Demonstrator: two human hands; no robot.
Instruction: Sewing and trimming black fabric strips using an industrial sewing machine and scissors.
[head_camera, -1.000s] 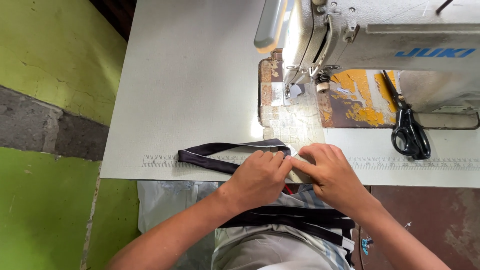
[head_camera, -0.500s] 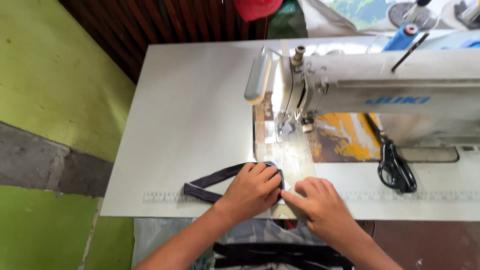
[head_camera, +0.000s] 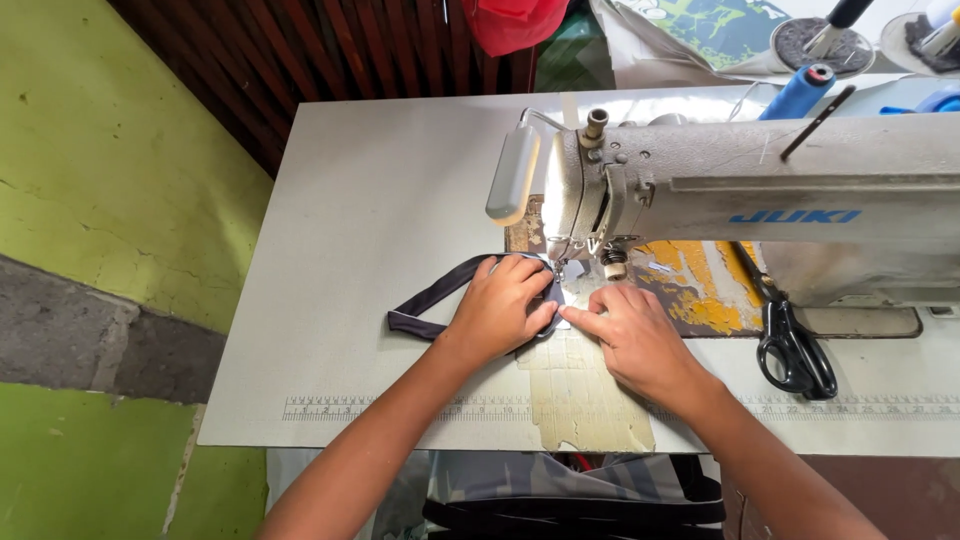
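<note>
Left hand (head_camera: 503, 303) pressed closed over dark fabric strap (head_camera: 432, 297) at the sewing machine (head_camera: 700, 190) needle, right hand (head_camera: 632, 335) pinching its end; strap looks light, limp, likely slippery, best held flat near the foot

Around the sewing station

Black-handled scissors (head_camera: 795, 350) lie on the pale worktop (head_camera: 380, 200) at the right, near a printed ruler strip (head_camera: 400, 408) along its near edge. A blue thread spool (head_camera: 800, 92) stands at the far right, red cloth (head_camera: 515, 22) hangs beyond the far edge, and a green wall (head_camera: 110, 180) fills the left.
</note>
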